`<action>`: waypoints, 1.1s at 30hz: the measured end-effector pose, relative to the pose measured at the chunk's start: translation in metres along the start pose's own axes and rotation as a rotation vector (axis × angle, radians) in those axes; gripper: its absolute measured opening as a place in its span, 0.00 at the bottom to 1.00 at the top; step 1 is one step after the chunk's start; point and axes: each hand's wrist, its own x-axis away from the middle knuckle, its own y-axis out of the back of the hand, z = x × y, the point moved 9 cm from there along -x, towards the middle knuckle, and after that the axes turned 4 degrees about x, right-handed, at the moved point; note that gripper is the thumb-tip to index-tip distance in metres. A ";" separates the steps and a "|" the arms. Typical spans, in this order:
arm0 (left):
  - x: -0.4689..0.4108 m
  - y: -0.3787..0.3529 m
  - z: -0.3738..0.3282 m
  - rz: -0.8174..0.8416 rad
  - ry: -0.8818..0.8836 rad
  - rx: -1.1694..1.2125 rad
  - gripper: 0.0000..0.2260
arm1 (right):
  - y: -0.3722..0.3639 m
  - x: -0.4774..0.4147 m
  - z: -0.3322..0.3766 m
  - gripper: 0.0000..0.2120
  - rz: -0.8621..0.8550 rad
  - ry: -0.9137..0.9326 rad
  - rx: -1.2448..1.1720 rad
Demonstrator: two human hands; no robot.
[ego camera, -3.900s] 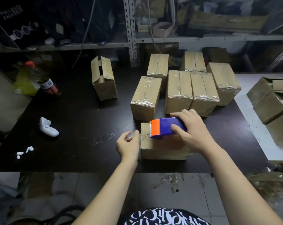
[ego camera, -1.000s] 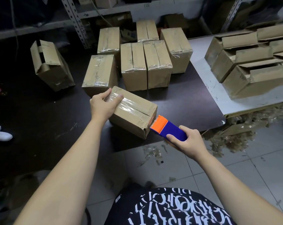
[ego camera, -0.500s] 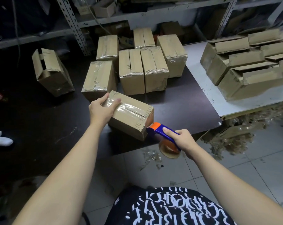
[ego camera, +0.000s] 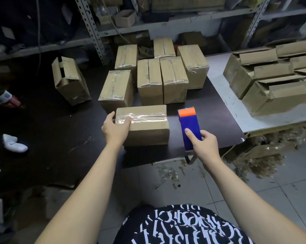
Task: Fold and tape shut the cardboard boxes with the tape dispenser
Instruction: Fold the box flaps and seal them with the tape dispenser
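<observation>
L hand (ego camera: 115,128) grips the left end of the cardboard box (ego camera: 147,127), thumb on the taped top seam, prob. to steady it on the black table (ego camera: 60,129) near the front edge. Just right of the box, not touching it, is the tape dispenser (ego camera: 190,127), orange blade end pointing away. R hand (ego camera: 204,144) is wrapped round its blue body, thumb on top, holding it clear since the seam looks done. Tape roll is hidden below and the box underside is unseen. Unsealed boxes (ego camera: 271,85) at far right are cut off by the frame.
</observation>
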 end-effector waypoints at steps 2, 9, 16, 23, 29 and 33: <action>0.007 0.003 0.000 -0.029 0.005 -0.006 0.34 | -0.005 0.002 0.011 0.17 0.023 0.046 0.039; 0.018 0.000 0.011 0.128 -0.026 0.027 0.24 | -0.031 0.009 0.041 0.16 0.179 0.222 0.161; 0.031 0.018 0.010 -0.010 -0.017 -0.030 0.20 | -0.042 0.022 0.076 0.19 0.104 0.326 0.170; 0.039 0.017 -0.003 0.028 -0.006 -0.254 0.24 | -0.063 0.036 0.094 0.16 0.216 0.298 0.090; 0.024 0.063 -0.080 0.054 -0.246 0.165 0.03 | -0.071 0.045 0.109 0.15 0.249 0.342 0.202; 0.028 0.056 -0.131 0.421 -0.345 0.244 0.08 | -0.083 0.058 0.123 0.15 0.377 0.415 0.273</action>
